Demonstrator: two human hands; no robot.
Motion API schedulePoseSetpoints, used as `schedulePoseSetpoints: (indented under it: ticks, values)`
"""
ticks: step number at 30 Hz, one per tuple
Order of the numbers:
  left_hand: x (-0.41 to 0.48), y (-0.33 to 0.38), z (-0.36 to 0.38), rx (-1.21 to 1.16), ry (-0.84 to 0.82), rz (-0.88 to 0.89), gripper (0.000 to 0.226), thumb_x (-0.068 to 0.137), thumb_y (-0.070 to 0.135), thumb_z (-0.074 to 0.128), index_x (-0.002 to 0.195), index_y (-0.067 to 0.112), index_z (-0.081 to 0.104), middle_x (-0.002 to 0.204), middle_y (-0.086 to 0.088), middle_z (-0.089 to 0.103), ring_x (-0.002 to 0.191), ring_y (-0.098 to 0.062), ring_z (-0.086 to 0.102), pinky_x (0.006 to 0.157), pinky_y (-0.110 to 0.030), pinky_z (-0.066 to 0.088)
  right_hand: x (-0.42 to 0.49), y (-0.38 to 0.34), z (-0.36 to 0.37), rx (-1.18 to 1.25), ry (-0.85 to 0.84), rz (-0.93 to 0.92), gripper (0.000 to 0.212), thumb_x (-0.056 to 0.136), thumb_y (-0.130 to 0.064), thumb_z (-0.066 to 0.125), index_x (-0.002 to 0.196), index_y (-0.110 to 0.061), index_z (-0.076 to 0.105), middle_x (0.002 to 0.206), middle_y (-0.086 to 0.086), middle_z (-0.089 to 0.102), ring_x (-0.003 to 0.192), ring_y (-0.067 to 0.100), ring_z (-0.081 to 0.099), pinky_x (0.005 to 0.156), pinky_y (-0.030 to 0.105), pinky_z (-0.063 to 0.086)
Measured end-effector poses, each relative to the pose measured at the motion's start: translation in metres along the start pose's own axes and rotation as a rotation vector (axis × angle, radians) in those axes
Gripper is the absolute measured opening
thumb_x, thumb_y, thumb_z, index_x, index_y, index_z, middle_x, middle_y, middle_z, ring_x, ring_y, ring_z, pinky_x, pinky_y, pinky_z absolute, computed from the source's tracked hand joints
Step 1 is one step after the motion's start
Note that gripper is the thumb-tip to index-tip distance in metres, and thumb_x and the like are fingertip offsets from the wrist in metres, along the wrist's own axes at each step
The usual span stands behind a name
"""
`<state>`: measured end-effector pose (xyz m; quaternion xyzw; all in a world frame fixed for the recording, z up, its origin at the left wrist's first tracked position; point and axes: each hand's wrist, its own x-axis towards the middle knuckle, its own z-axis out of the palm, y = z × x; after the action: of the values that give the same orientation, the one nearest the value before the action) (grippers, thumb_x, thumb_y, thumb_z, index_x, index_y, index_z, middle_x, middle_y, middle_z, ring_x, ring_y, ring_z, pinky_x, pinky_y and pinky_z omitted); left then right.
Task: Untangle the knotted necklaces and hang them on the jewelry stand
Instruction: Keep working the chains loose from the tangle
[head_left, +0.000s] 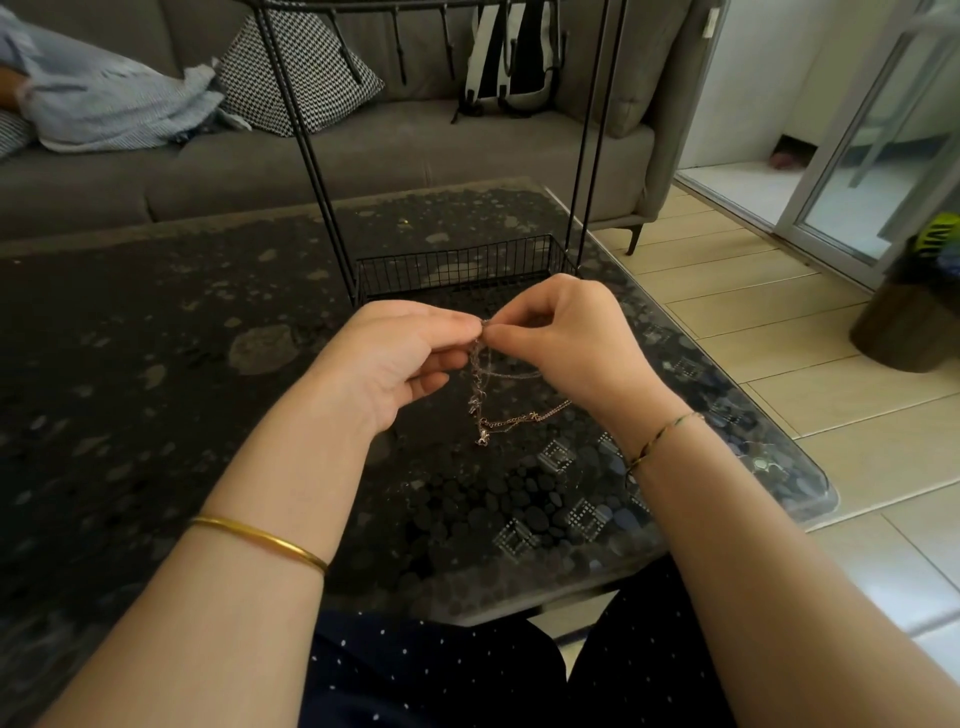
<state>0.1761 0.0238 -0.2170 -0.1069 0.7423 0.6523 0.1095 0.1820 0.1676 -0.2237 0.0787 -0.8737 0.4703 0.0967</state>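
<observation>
Above the desk (156, 338), just short of the stand (457, 264): left hand (395, 358) and right hand (566, 343) each pinch the necklaces (477, 402) at the knot; tails hang to the desk. Advice: tease loops apart gently, no hard pulling, which would likely tighten it.

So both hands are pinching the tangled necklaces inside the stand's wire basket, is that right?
Not quite. The head view shows the left hand and right hand pinching the tangled necklaces in front of the wire basket, over the table, not inside it.
</observation>
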Motion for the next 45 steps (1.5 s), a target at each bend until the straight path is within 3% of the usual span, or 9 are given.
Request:
schedulePoseSetpoints:
  ticks: [5, 10, 15, 18, 22, 31, 37, 41, 45]
  values:
    - [0.0015, 0.0002, 0.0016, 0.043, 0.033, 0.016, 0.003, 0.082, 0.016, 0.071, 0.085, 0.014, 0.072, 0.078, 0.001, 0.070, 0.073, -0.010, 0.062, 0.065, -0.023, 0.048, 0.0000, 0.0008, 0.0010, 0.094, 0.000, 0.032, 0.008, 0.078, -0.014, 0.070, 0.070, -0.015, 0.069, 0.061, -0.004, 0.057, 0.057, 0.005, 0.049, 0.060, 0.021, 0.043]
    - [0.0027, -0.0003, 0.0022, 0.083, 0.046, 0.042, 0.003, 0.082, 0.016, 0.069, 0.081, 0.014, 0.071, 0.081, 0.000, 0.071, 0.075, -0.010, 0.062, 0.068, -0.024, 0.048, -0.0010, 0.0002, -0.0004, 0.190, -0.022, 0.076, 0.008, 0.079, -0.011, 0.069, 0.073, -0.016, 0.068, 0.075, 0.010, 0.064, 0.066, 0.014, 0.055, 0.067, 0.032, 0.051]
    - [0.0005, -0.0008, 0.0033, 0.147, 0.008, 0.102, 0.007, 0.085, 0.014, 0.067, 0.080, 0.017, 0.070, 0.087, 0.001, 0.070, 0.083, -0.011, 0.062, 0.073, -0.026, 0.048, -0.0012, -0.0019, -0.0010, 0.291, -0.031, 0.183, 0.009, 0.078, -0.009, 0.067, 0.071, -0.015, 0.066, 0.072, 0.000, 0.059, 0.062, 0.006, 0.050, 0.054, 0.016, 0.042]
    - [-0.0006, -0.0019, 0.0038, 0.241, -0.009, 0.156, 0.008, 0.087, 0.014, 0.066, 0.082, 0.019, 0.069, 0.090, 0.002, 0.070, 0.087, -0.011, 0.063, 0.074, -0.026, 0.049, -0.0010, -0.0018, -0.0015, 0.347, -0.003, 0.242, 0.011, 0.078, -0.007, 0.064, 0.068, -0.013, 0.063, 0.073, -0.003, 0.060, 0.064, 0.005, 0.049, 0.056, 0.018, 0.036]
    - [0.0002, -0.0028, 0.0044, 0.308, -0.032, 0.187, 0.009, 0.088, 0.015, 0.066, 0.081, 0.020, 0.068, 0.086, 0.003, 0.068, 0.084, -0.010, 0.062, 0.070, -0.025, 0.047, -0.0011, -0.0005, -0.0003, 0.386, 0.007, 0.262, 0.014, 0.078, -0.007, 0.064, 0.066, -0.014, 0.062, 0.073, 0.002, 0.058, 0.065, 0.009, 0.049, 0.055, 0.018, 0.040]
    - [0.0002, -0.0058, 0.0040, 0.411, -0.097, 0.153, 0.006, 0.088, 0.016, 0.063, 0.086, 0.017, 0.068, 0.088, -0.001, 0.067, 0.085, -0.014, 0.062, 0.076, -0.028, 0.052, 0.0035, 0.0045, -0.0044, 0.433, 0.066, 0.303, 0.013, 0.085, -0.009, 0.059, 0.073, -0.013, 0.060, 0.075, 0.001, 0.060, 0.076, 0.013, 0.058, 0.072, 0.028, 0.050]
    - [0.0024, -0.0046, 0.0054, 0.285, -0.128, 0.143, 0.012, 0.091, 0.013, 0.059, 0.083, 0.018, 0.068, 0.088, -0.003, 0.069, 0.088, -0.016, 0.065, 0.080, -0.032, 0.053, 0.0012, 0.0065, -0.0013, 0.365, -0.139, 0.331, 0.015, 0.092, -0.011, 0.050, 0.093, -0.013, 0.065, 0.087, 0.001, 0.068, 0.084, 0.016, 0.063, 0.079, 0.033, 0.052]
    - [0.0022, -0.0046, 0.0040, 0.263, -0.075, 0.154, 0.013, 0.090, 0.015, 0.060, 0.082, 0.019, 0.069, 0.088, -0.002, 0.071, 0.087, -0.015, 0.066, 0.080, -0.031, 0.051, -0.0005, 0.0038, -0.0011, 0.331, -0.247, 0.314, 0.018, 0.093, -0.013, 0.051, 0.090, -0.016, 0.068, 0.086, 0.002, 0.071, 0.081, 0.011, 0.066, 0.085, 0.035, 0.050]
    - [0.0033, -0.0048, 0.0024, 0.267, -0.033, 0.167, 0.012, 0.089, 0.016, 0.061, 0.081, 0.021, 0.070, 0.087, -0.001, 0.071, 0.086, -0.015, 0.065, 0.078, -0.030, 0.050, -0.0017, 0.0049, -0.0020, 0.302, -0.244, 0.259, 0.009, 0.088, -0.014, 0.061, 0.083, -0.014, 0.068, 0.072, -0.002, 0.069, 0.070, 0.005, 0.063, 0.075, 0.028, 0.050]
